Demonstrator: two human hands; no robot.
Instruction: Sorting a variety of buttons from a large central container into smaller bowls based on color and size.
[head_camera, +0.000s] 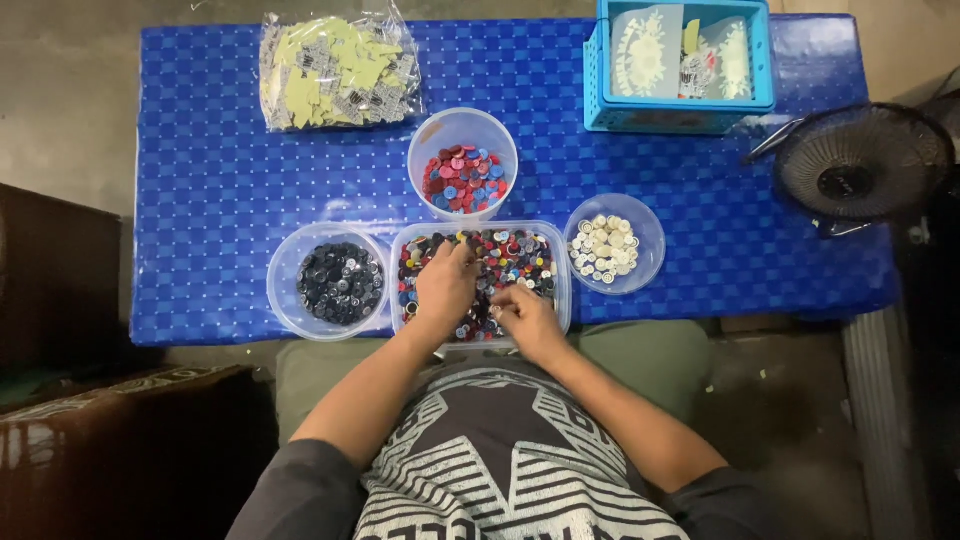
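Resting in mixed-button tray (560, 262) | left hand (444, 285), right hand (524, 318) | grip unclear

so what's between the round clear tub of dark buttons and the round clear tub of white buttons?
Head view: the rectangular clear tray of mixed coloured buttons, with the left hand and right hand resting in it.

around the blue table

a clear bag (338, 72) of pale yellow pieces lies at the far left of the blue table (220, 180). a blue basket (680, 65) holding white cards stands at the far right. a black fan (862, 163) sits just off the table's right edge.
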